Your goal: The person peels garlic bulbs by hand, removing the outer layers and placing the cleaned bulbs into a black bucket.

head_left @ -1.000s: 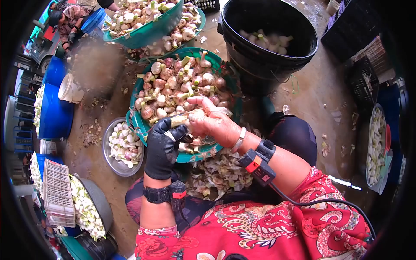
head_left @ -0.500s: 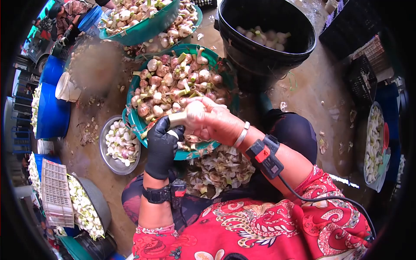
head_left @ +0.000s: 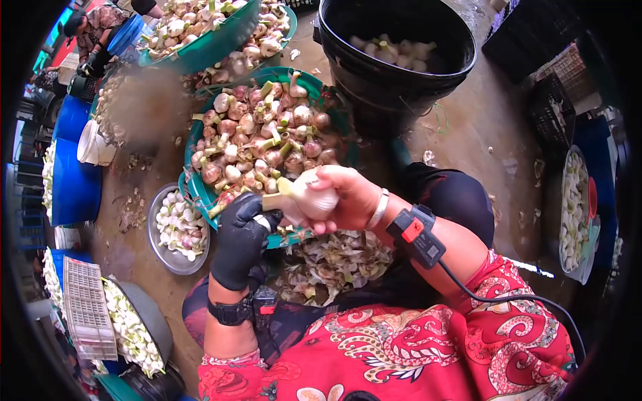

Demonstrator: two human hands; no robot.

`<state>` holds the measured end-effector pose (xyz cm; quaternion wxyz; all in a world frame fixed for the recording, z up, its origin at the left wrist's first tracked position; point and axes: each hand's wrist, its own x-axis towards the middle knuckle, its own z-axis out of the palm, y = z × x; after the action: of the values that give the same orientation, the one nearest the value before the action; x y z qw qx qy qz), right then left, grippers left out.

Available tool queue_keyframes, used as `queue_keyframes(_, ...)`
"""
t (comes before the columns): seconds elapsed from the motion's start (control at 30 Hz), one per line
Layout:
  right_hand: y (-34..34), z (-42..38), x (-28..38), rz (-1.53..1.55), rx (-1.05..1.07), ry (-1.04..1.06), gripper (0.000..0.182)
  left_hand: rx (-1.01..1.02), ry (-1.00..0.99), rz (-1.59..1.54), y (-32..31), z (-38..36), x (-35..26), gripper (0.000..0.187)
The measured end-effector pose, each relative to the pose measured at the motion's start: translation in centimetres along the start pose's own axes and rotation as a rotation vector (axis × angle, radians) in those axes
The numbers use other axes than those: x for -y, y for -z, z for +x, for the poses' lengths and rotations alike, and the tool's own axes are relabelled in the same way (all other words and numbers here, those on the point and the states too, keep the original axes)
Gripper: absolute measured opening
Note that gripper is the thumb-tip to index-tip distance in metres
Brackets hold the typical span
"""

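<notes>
Right hand (head_left: 351, 197): bare, silver bangle at the wrist, fingers clamped around 1 pale, peeled garlic bulb with a short green stem (head_left: 309, 195). Bulb held in the air just above the near rim of the teal plastic basin (head_left: 194, 194), stem end pointing toward the left hand.

Left hand (head_left: 239, 239): in a black glove, fingers closed together at the stem end of the bulb; whether a blade sits in the grip cannot be told.

Teal plastic basin: on the floor, heaped with unpeeled pinkish garlic bulbs with cut green stems (head_left: 257, 137).

Heap of dry garlic skins (head_left: 334, 257): on the floor at the near edge of the basin, just below both hands.

Round steel bowl of white peeled garlic (head_left: 175, 230): on the floor, touching the left side of the basin.

Black plastic bucket (head_left: 394, 60): beyond the basin to the right, a few pale bulbs at the bottom.

Second teal basin of garlic (head_left: 200, 30): far-left, partly overlapping another.

Blue plastic drums (head_left: 70, 170): at the left edge.
</notes>
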<state>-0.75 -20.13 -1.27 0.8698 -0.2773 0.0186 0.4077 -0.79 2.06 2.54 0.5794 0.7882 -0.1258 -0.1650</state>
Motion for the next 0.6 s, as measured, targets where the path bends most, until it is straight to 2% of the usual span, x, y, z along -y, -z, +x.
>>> queue_keyframes(0.03,0.3,-0.4,0.4,-0.004,0.185,-0.045,0.049,0.013,0.123,-0.108,0.4,-0.1,0.2,0.02)
queue_keyframes(0.07,1.2,-0.1,0.1,0.045,0.253,-0.052,0.052,0.026,0.036,0.078,0.4,0.1,0.3,0.027)
queue_keyframes(0.1,1.4,-0.5,0.0,0.01,0.32,-0.136,0.055,0.03,0.036,0.077,0.0,0.2,0.3,0.027)
queue_keyframes(0.17,1.3,-1.0,-0.3,-0.022,0.207,-0.045,0.059,-0.066,0.046,-0.181,-1.0,0.3,0.3,0.038)
queue_keyframes(0.27,1.1,-0.9,-0.2,-0.104,0.032,0.255,0.059,-0.15,0.12,-0.3,-1.5,0.7,-0.1,0.048)
queue_keyframes(0.3,0.7,-0.8,0.1,-0.081,-0.054,0.282,0.054,-0.194,0.15,-0.362,-1.6,1.1,-0.3,0.053)
queue_keyframes(0.37,0.3,-0.2,0.6,-0.267,-0.17,0.332,0.049,-0.039,0.111,-0.477,-2.5,0.9,-1.2,0.053)
queue_keyframes(0.43,-1.0,0.0,0.7,-0.499,-0.246,0.421,0.051,-0.089,0.017,-0.444,-4.2,1.0,-2.1,0.05)
queue_keyframes(0.47,-0.9,0.3,0.5,-0.427,-0.254,0.415,0.052,-0.137,-0.06,-0.284,-4.0,1.2,-1.5,0.045)
queue_keyframes(0.5,-0.7,0.6,0.3,-0.355,-0.263,0.408,0.054,-0.14,-0.058,-0.283,-3.6,1.1,-1.4,0.045)
queue_keyframes(0.57,-1.3,1.4,0.6,0.093,-0.325,0.413,0.051,-0.104,-0.001,-0.226,-3.0,1.2,-1.4,0.036)
queue_keyframes(0.6,-1.2,1.5,1.0,0.169,-0.236,0.387,0.038,-0.125,-0.035,-0.251,-3.3,1.2,-1.7,0.03)
